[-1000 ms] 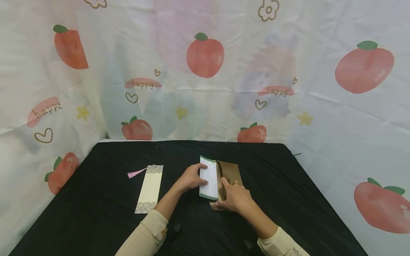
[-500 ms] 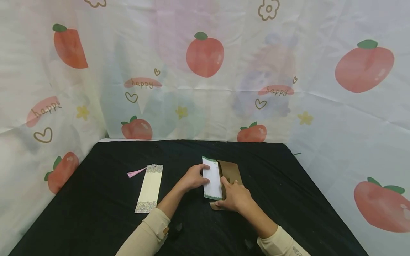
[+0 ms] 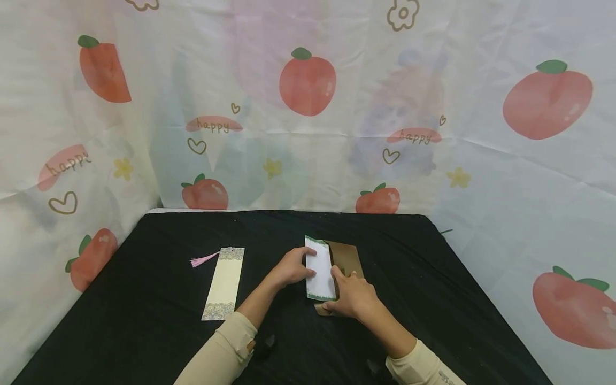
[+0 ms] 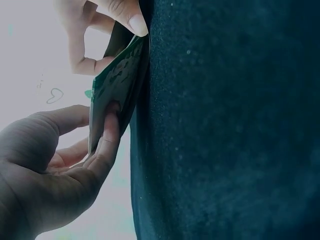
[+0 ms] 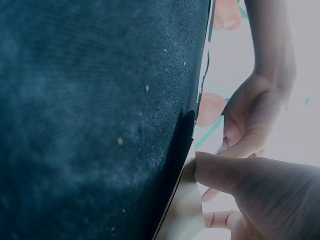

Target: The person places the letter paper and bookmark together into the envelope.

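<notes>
My left hand (image 3: 292, 266) pinches the white card (image 3: 320, 274) at the left side of the brown envelope (image 3: 348, 255); whether its edge lies inside, I cannot tell. My right hand (image 3: 355, 295) grips the envelope's near-left part. Cream bookmark (image 3: 224, 283): well left of the envelope.

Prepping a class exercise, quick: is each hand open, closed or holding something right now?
Left hand: holding the green-edged white card.
Right hand: holding the brown envelope.
</notes>
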`<state>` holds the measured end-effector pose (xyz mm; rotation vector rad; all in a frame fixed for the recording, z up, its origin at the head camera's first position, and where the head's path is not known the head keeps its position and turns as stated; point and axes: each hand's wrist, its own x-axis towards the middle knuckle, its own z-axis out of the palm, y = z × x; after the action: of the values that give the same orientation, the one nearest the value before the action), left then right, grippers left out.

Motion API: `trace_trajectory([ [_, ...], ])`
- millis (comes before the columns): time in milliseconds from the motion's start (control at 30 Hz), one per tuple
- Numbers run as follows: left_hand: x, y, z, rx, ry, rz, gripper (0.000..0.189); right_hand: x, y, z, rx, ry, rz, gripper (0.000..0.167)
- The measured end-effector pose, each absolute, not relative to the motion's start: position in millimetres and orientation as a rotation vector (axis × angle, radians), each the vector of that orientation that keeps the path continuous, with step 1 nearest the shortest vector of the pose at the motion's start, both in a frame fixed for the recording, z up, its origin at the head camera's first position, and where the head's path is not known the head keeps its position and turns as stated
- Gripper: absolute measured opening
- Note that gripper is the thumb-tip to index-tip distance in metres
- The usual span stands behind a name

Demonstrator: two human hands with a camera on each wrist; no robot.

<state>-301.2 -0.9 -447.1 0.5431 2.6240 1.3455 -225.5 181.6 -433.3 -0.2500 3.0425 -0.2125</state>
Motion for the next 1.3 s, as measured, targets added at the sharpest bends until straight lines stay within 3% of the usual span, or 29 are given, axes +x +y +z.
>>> trace_trajectory([
  [933,-305,6,-437,0.571,2.579,1.344,0.038,-224,182,-428,-0.265,3.046,-0.233,0.082],
  [1300,-307,9,-440,0.520,2.575,1.335,0.043,-223,182,-430,-0.265,3.046,-0.218,0.084],
])
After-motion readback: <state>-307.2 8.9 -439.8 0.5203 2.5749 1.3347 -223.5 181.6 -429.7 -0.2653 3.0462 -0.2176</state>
